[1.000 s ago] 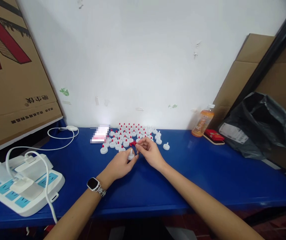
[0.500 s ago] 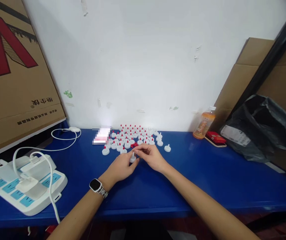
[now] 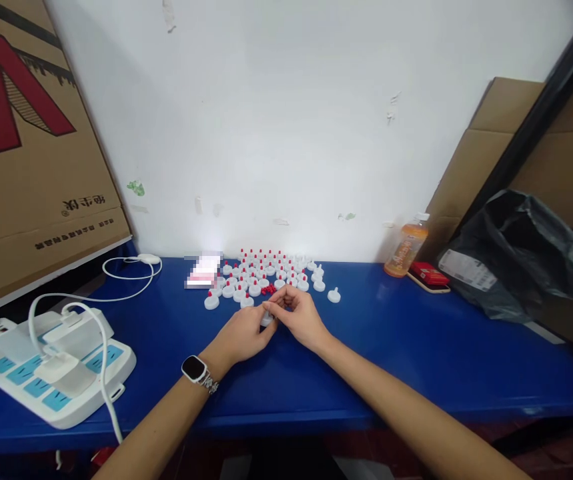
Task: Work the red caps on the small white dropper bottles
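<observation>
My left hand, with a smartwatch on its wrist, grips a small white cap on the blue table. My right hand meets it from the right, fingertips pinched together over the cap's stem; whatever it pinches is too small to make out. Just behind the hands lie a few loose red tips. Beyond them stands a cluster of several white caps with red tips. Some plain white caps sit to the right.
A white power strip with plugged chargers and cables lies at the left. Cardboard boxes lean left and right. An orange drink bottle, a red pack and a black bag stand at the right.
My right hand has come down from the red tips onto the cap held by my left hand. The view has shifted slightly.
</observation>
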A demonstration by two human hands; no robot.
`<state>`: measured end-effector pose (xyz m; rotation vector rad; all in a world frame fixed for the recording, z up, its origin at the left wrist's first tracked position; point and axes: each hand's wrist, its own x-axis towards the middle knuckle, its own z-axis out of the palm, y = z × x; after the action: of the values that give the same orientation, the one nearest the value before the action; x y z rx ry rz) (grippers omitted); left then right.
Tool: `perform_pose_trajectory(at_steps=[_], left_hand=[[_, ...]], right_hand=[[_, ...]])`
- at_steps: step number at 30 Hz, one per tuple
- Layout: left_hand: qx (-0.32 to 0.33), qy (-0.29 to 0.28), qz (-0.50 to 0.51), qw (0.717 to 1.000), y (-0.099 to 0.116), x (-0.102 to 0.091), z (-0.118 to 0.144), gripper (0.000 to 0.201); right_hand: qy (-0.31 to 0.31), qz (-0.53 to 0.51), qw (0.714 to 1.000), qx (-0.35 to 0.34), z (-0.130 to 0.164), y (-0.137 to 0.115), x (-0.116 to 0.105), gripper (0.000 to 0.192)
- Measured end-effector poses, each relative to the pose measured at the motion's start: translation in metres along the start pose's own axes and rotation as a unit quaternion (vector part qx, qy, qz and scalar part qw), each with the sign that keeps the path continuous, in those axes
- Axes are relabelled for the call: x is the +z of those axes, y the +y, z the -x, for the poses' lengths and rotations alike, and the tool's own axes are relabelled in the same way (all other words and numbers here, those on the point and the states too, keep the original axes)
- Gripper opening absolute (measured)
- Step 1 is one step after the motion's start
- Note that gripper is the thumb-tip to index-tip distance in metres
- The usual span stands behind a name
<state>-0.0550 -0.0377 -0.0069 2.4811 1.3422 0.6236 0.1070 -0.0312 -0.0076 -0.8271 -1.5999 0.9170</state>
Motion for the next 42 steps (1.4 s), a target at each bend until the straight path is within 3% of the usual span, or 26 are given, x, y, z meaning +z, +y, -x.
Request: perform_pose_trajectory(at_steps=[7, 14, 21, 26, 31, 35, 38, 42], left_hand=[[-0.002, -0.025, 0.102, 0.994, -0.004, 0.002, -0.002, 0.023], [0.014, -0.004, 0.179, 0.984, 0.001, -0.001, 0.0, 0.022], [0.006, -0.02, 0.172, 0.985, 0.008, -0.002, 0.001, 0.027], [-0.006, -0.012, 0.18, 0.984, 0.011, 0.002, -0.005, 0.042], [-0.033, 0.023, 0.04, 0.998, 0.008, 0.003, -0.005, 0.068], [-0.023, 0.01, -0.022, 0.999, 0.009, 0.0, -0.004, 0.055], [-0.029, -0.001, -0.024, 0.999, 0.011, -0.003, -0.003, 0.045], [-0.043, -0.008, -0.008, 0.999, 0.015, -0.006, -0.002, 0.037]], right_hand=[[0.014, 0.125, 0.988, -0.09, 0.008, -0.012, 0.005, 0.019], [0.017, 0.123, 0.987, -0.103, 0.007, -0.01, 0.007, 0.018], [0.004, 0.107, 0.992, -0.071, 0.01, -0.008, 0.001, 0.016], [-0.006, 0.104, 0.993, -0.053, 0.011, -0.014, -0.006, 0.009], [-0.001, 0.169, 0.984, -0.054, -0.001, -0.007, -0.028, 0.005], [0.012, 0.294, 0.955, -0.043, -0.014, 0.005, -0.05, 0.006], [0.015, 0.312, 0.95, -0.007, -0.016, 0.005, -0.066, 0.008], [0.1, 0.336, 0.936, 0.011, -0.005, -0.001, -0.097, 0.015]])
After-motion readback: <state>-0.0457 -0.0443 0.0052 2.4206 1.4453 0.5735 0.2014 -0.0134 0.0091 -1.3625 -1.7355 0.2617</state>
